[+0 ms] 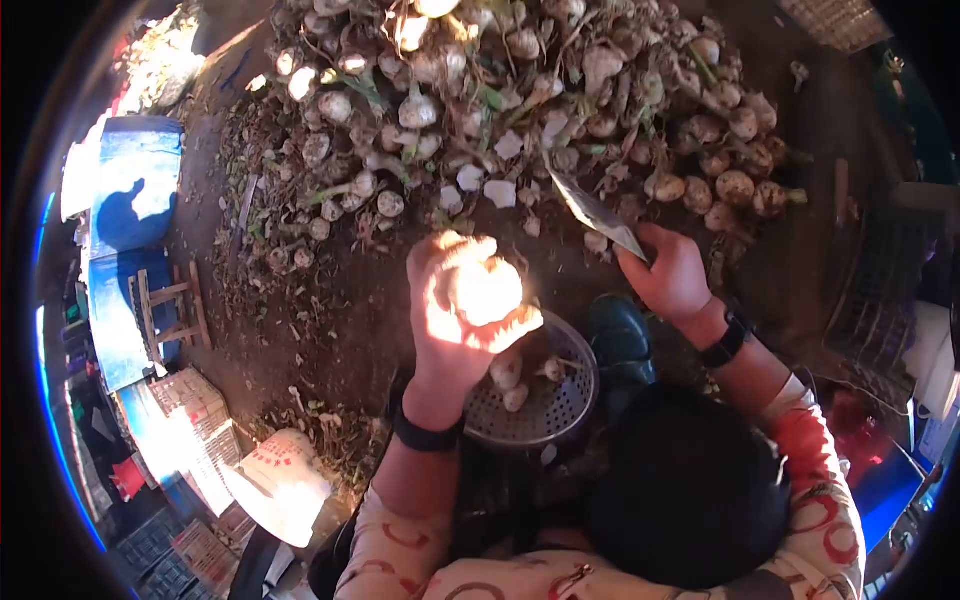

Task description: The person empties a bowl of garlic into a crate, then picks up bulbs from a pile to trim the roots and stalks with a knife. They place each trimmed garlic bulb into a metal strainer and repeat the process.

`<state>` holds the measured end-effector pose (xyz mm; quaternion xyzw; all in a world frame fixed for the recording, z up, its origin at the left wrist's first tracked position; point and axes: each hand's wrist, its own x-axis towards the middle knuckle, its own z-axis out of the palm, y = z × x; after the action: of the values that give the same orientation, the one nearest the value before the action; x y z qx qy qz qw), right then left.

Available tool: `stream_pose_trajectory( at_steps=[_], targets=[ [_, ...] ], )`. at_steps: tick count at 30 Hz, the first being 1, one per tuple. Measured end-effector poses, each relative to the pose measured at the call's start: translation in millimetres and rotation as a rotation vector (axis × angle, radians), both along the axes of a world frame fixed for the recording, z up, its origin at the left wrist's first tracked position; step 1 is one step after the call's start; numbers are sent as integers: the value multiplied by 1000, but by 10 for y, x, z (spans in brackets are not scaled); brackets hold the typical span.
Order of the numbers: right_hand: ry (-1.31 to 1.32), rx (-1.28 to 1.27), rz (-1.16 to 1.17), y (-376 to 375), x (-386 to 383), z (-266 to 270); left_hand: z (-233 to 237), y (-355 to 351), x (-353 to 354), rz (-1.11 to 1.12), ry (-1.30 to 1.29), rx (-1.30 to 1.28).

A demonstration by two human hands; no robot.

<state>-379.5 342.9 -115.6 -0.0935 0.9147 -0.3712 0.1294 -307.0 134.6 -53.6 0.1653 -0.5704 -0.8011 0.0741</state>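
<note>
In strong sunlight, my left hand (447, 320) is wrapped round a whitish garlic bulb (487, 290), its surface washed out by glare. My right hand (672, 270) grips a knife (597, 217) whose blade points up and left toward the pile. Below the left hand is a round metal colander (545, 418) holding several bulbs (507, 370). Beyond both hands lies a large pile of garlic bulbs (420, 110) with stems and roots. The two hands are apart, and the knife does not touch the held bulb.
A dark green boot (621, 338) stands right of the colander. At left are a wooden stool (172, 305), blue sheeting (118, 300), a white sack (280, 475) and woven baskets (190, 405). Dry scraps (340, 430) lie on the ground. A dark round shape (690, 490) covers the lower right.
</note>
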Motion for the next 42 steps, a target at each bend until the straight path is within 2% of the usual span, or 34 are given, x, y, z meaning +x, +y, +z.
stream_pose_trajectory(
  at_steps=[1,2,4,5,6,8,9,10,12,13,14,15,16,17,18,19,21,22,23,25,26,28,29,30,32,33,34,35,36,37,38,39,40,42],
  targets=[
    [-3,-77,43,-122,45,142,-118,-117,-27,-109,220,-642],
    [27,-150,81,-212,-9,240,-114,-106,-53,-89,261,-663],
    [-26,-177,57,-217,-116,288,-50,-26,-116,134,208,-158],
    [-66,-210,63,-215,-188,377,-73,-119,-139,82,227,-500],
    [-111,-246,72,-229,-248,464,-95,-79,-141,108,267,-399],
    [65,-563,279,-318,-233,632,-67,50,-151,135,258,-131],
    [19,-606,308,-358,-220,611,18,159,-213,121,291,14],
    [-30,-648,335,-370,-188,551,-4,169,-225,107,284,24],
    [-298,-319,138,-229,-87,-11,-16,101,-233,100,113,189],
    [-320,-247,135,-75,79,-266,-31,63,-295,56,179,212],
    [-151,-293,96,13,309,-461,-69,51,-326,38,214,300],
    [0,-354,72,53,404,-609,-182,-37,-231,-72,79,205],
    [-205,-311,-38,78,313,-502,-312,-156,-50,-167,-96,105],
    [-432,-257,-156,77,262,-287,-392,-304,79,-401,-218,-109],
    [-362,-330,-194,47,115,-186,-482,-435,128,-656,-329,-306],
    [-381,-270,-187,109,-36,-250,-573,-585,133,-450,-333,-604],
    [-411,-247,-191,120,-74,-196,-663,-1100,-189,52,-599,-656],
    [-421,-225,-200,80,-155,-158,-814,-1414,-310,184,-479,-1000],
    [-434,-250,-198,-13,-119,-90,-961,-1689,-452,164,-431,-1436],
    [-403,-236,-155,-78,-34,-218,-1043,-1836,-816,104,-435,-1653],
    [-385,-220,-126,-87,13,-277,-1169,-1878,-897,107,-439,-1650],
    [-488,-248,-149,-87,-17,-271,-1474,-1930,-1033,94,-589,-1868],
    [-547,-214,-179,-73,-28,-249,-1388,-1912,-1125,-1,-750,-1757],
    [-609,-183,-208,-65,-19,-247,-1433,-1969,-1120,-3,-755,-1758],
    [-566,-171,-194,-14,0,-334,-1465,-2068,-1112,-22,-634,-1801],
    [-511,-156,-190,3,-41,-344,-1145,-1964,-1111,-92,-642,-1411],
    [-501,-159,-198,-3,-110,-311,-1065,-1863,-1037,11,-577,-945],
    [-352,-45,-165,-48,-178,-234,-1002,-1774,-876,99,-508,-480],
    [-207,72,-131,-101,-211,-172,-909,-1737,-647,-222,-175,267],
    [-207,81,-136,-168,-226,-113,-677,-1484,-510,-311,-189,-63],
    [-9,59,0,-269,-248,-39,-579,-1193,-354,-178,-154,-369],
    [187,33,140,-390,-259,26,-457,-941,-250,-109,-113,-134],
    [229,-4,308,-511,-247,150,-368,-820,-185,-217,-114,-305],
    [341,-100,563,-701,-132,375,-360,-513,-40,-169,-67,-174]
  ],
)
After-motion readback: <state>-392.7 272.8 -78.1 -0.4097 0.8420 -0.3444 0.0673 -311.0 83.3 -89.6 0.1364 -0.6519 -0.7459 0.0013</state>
